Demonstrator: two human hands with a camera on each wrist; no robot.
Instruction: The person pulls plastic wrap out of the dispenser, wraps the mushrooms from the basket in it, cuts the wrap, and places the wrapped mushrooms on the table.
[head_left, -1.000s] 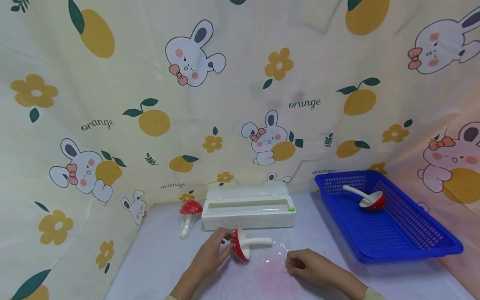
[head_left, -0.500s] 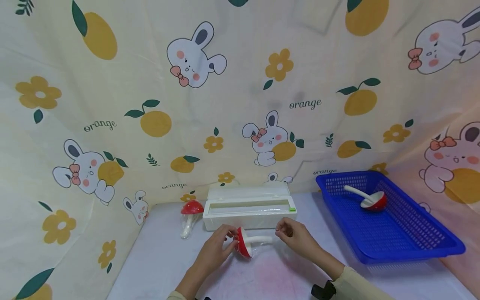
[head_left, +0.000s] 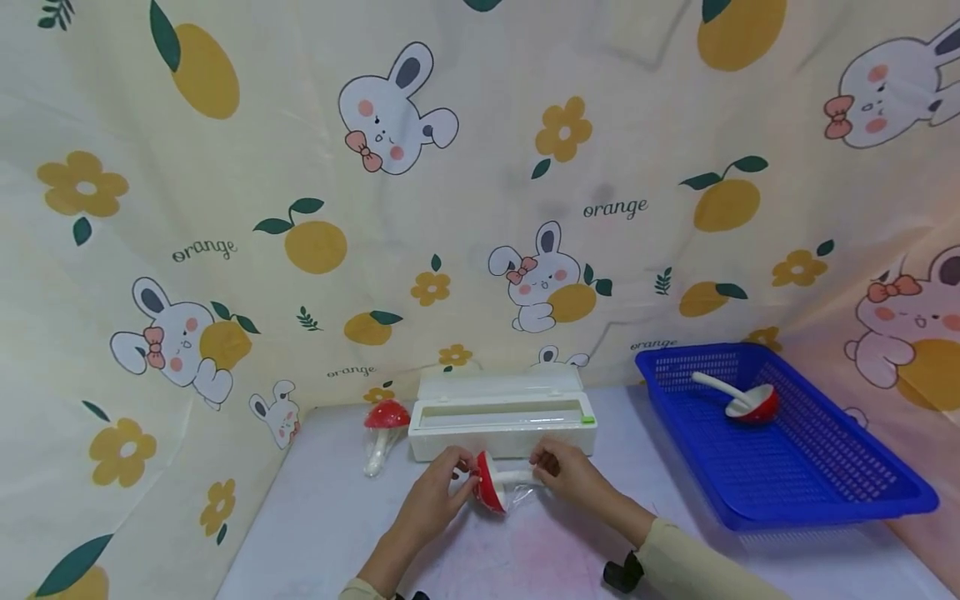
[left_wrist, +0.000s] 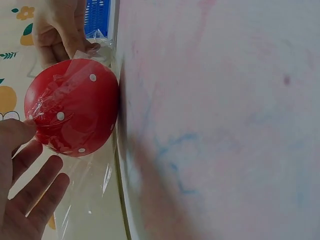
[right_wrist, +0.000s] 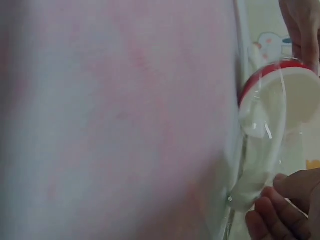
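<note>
A mushroom-shaped ladle (head_left: 491, 485) with a red, white-dotted bowl and a white handle lies on its side on the table, the handle pointing right. Clear plastic film (head_left: 527, 497) wraps over it, showing shiny creases on the bowl (left_wrist: 75, 107) in the left wrist view. My left hand (head_left: 435, 496) holds the bowl from the left, thumb and forefinger against its red back, the other fingers loosely bent. At the handle's end, my right hand (head_left: 573, 477) pinches the film between thumb and fingers; in the right wrist view the filmed handle (right_wrist: 262, 150) lies beside the fingertips.
Behind the hands stands a white film dispenser box (head_left: 502, 442) with its lid raised. Left of it lies another film-wrapped mushroom ladle (head_left: 386, 417). A blue basket (head_left: 795, 512) at the right holds a bare ladle (head_left: 759, 403). Patterned cloth (head_left: 465, 208) hangs behind.
My right hand has moved up and left, from the film's right part to the handle's end. The film has folded over the handle. My left hand stays at the bowl.
</note>
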